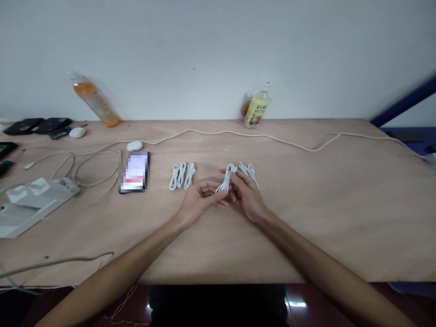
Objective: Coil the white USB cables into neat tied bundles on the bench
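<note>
A folded bundle of white cable (pixel 225 179) is held between my two hands, slightly above the wooden table. My left hand (pixel 200 200) pinches its lower end between thumb and fingers. My right hand (pixel 246 193) grips the upper part, thumb on top. Behind my right hand lies more bundled white cable (pixel 248 170), partly covered by the fingers. To the left of my left hand, three coiled white cables (pixel 182 175) lie side by side on the table.
A phone (pixel 135 172) with a lit, blurred screen lies to the left, near a white earbud case (pixel 134 146). A power strip (pixel 39 204) sits at far left. One long white cord (pixel 225 132) crosses the back. An orange bottle (pixel 97 102) and a yellow bottle (pixel 258 108) stand by the wall.
</note>
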Demonstrator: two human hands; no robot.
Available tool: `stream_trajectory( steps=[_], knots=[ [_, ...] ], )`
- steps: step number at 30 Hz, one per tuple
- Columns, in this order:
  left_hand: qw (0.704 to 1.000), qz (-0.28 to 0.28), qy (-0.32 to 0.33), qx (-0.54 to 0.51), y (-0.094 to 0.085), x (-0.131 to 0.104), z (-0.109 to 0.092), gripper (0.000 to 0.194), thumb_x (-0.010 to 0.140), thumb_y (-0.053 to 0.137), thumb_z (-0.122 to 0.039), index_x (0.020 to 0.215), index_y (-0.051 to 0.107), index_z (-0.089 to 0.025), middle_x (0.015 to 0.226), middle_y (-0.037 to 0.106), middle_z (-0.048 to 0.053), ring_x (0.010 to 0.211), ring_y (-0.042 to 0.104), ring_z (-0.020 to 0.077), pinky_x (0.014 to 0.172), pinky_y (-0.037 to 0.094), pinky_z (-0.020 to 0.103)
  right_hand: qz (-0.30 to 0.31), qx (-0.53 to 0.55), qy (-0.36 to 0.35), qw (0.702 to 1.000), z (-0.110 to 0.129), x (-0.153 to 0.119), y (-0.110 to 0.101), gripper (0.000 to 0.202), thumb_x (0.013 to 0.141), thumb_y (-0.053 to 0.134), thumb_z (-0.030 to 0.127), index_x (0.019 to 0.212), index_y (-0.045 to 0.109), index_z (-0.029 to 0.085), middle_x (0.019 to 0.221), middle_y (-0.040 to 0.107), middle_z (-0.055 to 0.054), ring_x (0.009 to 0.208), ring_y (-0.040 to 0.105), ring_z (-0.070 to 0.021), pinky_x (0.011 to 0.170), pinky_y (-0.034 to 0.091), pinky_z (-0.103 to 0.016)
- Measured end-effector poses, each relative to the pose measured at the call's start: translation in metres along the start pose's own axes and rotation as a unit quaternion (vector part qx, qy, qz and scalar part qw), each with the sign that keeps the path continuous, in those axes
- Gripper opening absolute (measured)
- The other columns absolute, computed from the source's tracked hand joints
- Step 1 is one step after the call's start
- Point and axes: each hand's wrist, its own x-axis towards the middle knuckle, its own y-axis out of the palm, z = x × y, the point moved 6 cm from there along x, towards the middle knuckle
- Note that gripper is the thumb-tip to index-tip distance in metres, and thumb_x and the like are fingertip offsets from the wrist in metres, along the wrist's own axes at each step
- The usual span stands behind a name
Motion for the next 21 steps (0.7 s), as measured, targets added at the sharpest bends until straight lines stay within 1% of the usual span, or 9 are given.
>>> stream_trajectory(
  steps=[5,8,10,13,16,19,21],
  knots=[
    [1.000,-0.010,-0.011,-0.002,-0.0022,0.0007,0.0017,0.053,0.069,0.099,-0.051,0.097,0.074,-0.014,0.083,0.083,0.005,0.067,0.080,0.0201,0.070,0.067,0.032,0.025,0.001,-0.004,1.000,-0.0015,-0.0007,0.0035,0.048,0.081,0.083,0.058,0.111,0.079,0.020,0.068,0.059,0.004,0.052,0.040,-0.0096,0.045,0.031,-0.025],
    [1.000,-0.001,-0.015,0.010,-0.0018,0.0002,0.0014,0.053,0.071,0.097,-0.053,0.099,0.073,-0.015,0.089,0.084,0.007,0.065,0.079,0.0199,0.067,0.066,0.031,0.032,0.019,0.005,0.999,-0.0035,-0.0010,0.0046,0.044,0.081,0.085,0.056,0.105,0.080,0.020,0.078,0.066,0.001,0.056,0.044,-0.0100,0.047,0.033,-0.024],
    [1.000,0.007,-0.019,0.022,-0.0012,-0.0004,0.0009,0.052,0.075,0.094,-0.054,0.101,0.072,-0.015,0.093,0.084,0.008,0.064,0.080,0.0202,0.068,0.066,0.032,0.035,0.019,0.004,0.999,-0.0033,-0.0008,0.0048,0.043,0.081,0.085,0.058,0.101,0.080,0.020,0.080,0.067,0.000,0.057,0.044,-0.0100,0.046,0.032,-0.024],
    [0.999,0.015,-0.021,0.025,-0.0004,-0.0010,-0.0002,0.053,0.079,0.091,-0.056,0.105,0.070,-0.015,0.095,0.085,0.010,0.063,0.079,0.0204,0.065,0.065,0.031,0.039,0.014,0.002,0.999,-0.0024,0.0003,0.0048,0.046,0.081,0.083,0.063,0.095,0.080,0.020,0.075,0.064,0.001,0.054,0.042,-0.0093,0.043,0.029,-0.023],
    [1.000,0.016,-0.016,0.017,0.0000,-0.0010,-0.0014,0.056,0.079,0.090,-0.058,0.108,0.068,-0.015,0.096,0.085,0.010,0.061,0.079,0.0199,0.061,0.064,0.029,0.038,0.029,0.003,0.999,-0.0018,0.0016,0.0043,0.051,0.079,0.082,0.069,0.094,0.080,0.020,0.071,0.060,0.002,0.052,0.041,-0.0087,0.042,0.027,-0.022],
    [1.000,0.018,-0.003,0.019,0.0006,-0.0011,-0.0025,0.056,0.081,0.088,-0.057,0.112,0.068,-0.015,0.100,0.084,0.011,0.063,0.079,0.0197,0.060,0.064,0.029,0.030,0.027,-0.012,0.999,0.0007,0.0015,0.0031,0.051,0.079,0.083,0.069,0.095,0.079,0.020,0.064,0.052,0.005,0.051,0.039,-0.0093,0.043,0.030,-0.023],
    [0.999,0.031,0.001,0.023,0.0024,-0.0016,-0.0022,0.054,0.084,0.086,-0.057,0.113,0.070,-0.015,0.098,0.084,0.011,0.063,0.078,0.0190,0.061,0.064,0.029,0.023,0.008,-0.025,0.999,0.0033,0.0002,0.0025,0.049,0.081,0.082,0.068,0.093,0.079,0.021,0.057,0.046,0.007,0.049,0.037,-0.0099,0.044,0.032,-0.024]
  ],
)
